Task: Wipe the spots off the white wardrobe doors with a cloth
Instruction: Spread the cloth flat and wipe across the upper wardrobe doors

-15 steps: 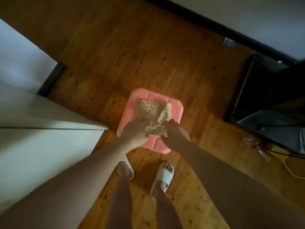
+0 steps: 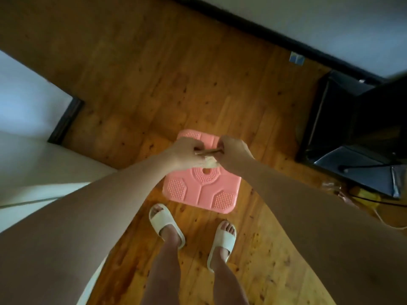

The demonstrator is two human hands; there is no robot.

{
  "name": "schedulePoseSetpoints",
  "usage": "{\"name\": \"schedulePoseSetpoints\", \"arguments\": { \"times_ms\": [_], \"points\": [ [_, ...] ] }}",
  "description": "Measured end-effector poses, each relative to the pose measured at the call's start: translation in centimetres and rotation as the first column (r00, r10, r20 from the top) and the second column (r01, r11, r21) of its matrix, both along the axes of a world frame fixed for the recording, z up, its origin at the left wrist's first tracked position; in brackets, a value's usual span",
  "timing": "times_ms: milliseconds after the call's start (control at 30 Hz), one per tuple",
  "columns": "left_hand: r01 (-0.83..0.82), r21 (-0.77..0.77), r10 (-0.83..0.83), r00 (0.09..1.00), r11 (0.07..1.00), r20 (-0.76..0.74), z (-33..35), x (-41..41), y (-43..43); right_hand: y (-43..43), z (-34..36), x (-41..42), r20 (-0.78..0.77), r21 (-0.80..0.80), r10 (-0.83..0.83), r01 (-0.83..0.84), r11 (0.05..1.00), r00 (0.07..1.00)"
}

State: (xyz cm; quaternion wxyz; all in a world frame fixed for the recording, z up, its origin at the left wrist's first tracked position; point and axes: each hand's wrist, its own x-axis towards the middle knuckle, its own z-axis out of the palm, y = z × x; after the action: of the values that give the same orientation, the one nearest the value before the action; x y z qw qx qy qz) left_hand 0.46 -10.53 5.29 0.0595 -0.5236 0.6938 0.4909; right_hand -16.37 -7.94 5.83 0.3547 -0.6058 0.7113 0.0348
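A: Where is the crumpled beige cloth [image 2: 210, 164]?
B: Up off the pink square plastic stool [image 2: 202, 192], which stands on the orange wooden plank floor [image 2: 154, 84].
A: And the 2 hands?
B: The left hand [image 2: 184, 154] and the right hand [image 2: 235, 150] each curl their fingers round an end, and the cloth is bunched between them.

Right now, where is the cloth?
In the head view the cloth is near the middle of the picture, gripped between the left hand and the right hand, over the far half of the pink stool.
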Motion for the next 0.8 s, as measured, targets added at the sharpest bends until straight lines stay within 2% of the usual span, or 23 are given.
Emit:
{"name": "schedulePoseSetpoints", "arguments": {
  "times_ms": [100,200,400,533,800],
  "points": [
    [-0.061,0.018,0.061,0.998,0.998,-0.015,7.3,1.6,-2.0,-1.5,6.5,-0.5,0.096,0.021,-0.045,0.043,0.999,0.994],
    [0.018,-0.064,-0.017,1.0,0.998,0.011,16.2,2.5,-4.2,-3.4,15.2,-0.8,0.164,0.031,-0.069,0.065,0.997,0.984],
    [-0.09,-0.256,0.067,0.993,0.963,-0.096,33.9,3.0,-5.5,-5.7,31.0,-1.8,0.318,-0.192,-0.089,0.156,0.969,0.944],
    [-0.118,-0.365,0.096,0.992,0.923,-0.076,38.3,3.6,-3.6,-6.1,35.4,-1.1,0.31,-0.248,-0.012,0.093,0.964,0.951],
    [-0.313,-0.417,0.277,0.95,0.853,-0.146,43.8,8.2,4.8,-2.4,41.4,2.6,0.364,-0.284,0.185,-0.081,0.955,0.913]
  ]
}}
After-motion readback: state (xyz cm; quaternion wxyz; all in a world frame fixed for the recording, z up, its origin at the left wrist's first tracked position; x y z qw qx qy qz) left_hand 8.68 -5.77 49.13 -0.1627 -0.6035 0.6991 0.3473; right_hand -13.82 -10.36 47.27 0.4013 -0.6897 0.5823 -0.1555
